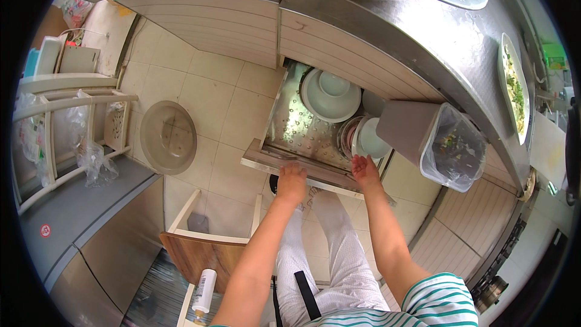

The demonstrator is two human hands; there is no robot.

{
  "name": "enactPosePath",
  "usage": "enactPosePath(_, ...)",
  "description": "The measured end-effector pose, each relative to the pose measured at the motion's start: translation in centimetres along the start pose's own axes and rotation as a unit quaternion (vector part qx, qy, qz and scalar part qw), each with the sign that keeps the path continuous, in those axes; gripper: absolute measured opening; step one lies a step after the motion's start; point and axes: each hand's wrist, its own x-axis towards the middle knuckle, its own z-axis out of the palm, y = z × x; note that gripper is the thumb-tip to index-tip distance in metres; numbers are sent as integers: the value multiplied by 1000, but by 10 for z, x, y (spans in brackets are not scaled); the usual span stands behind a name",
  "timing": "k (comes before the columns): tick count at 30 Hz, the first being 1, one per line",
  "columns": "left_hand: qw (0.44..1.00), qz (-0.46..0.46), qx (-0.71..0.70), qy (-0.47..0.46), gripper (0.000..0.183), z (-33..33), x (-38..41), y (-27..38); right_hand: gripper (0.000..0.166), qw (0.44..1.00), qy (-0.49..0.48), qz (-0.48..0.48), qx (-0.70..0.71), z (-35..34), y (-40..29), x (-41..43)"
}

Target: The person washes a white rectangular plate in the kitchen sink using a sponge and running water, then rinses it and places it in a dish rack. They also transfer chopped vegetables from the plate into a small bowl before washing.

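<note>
A pulled-out metal drawer lies before me. My left hand rests with its fingers over the drawer's front edge. My right hand reaches over the same edge at the right, palm partly up, beside a stack of pale bowls; whether its fingertips touch the stack, I cannot tell. Large pale plates with a smaller dish on top stand at the back of the drawer. Glass-like dishes sit between the two stacks.
A grey bin with a plastic liner adjoins the drawer's right side. On the floor at left stands a translucent basin. A wooden-topped stool holds a white bottle. Above, a steel counter carries a plate of food.
</note>
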Motion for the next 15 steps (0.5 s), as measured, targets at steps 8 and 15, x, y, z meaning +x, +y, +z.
enactPosePath(8, 997, 10, -62, 55, 51, -12, 5, 9, 28, 956, -157, 140, -205, 40, -1, 29)
enactPosePath(15, 979, 43, -115, 165, 60, -30, 45, 7, 17, 808, -157, -284, -492, 131, 18, 80)
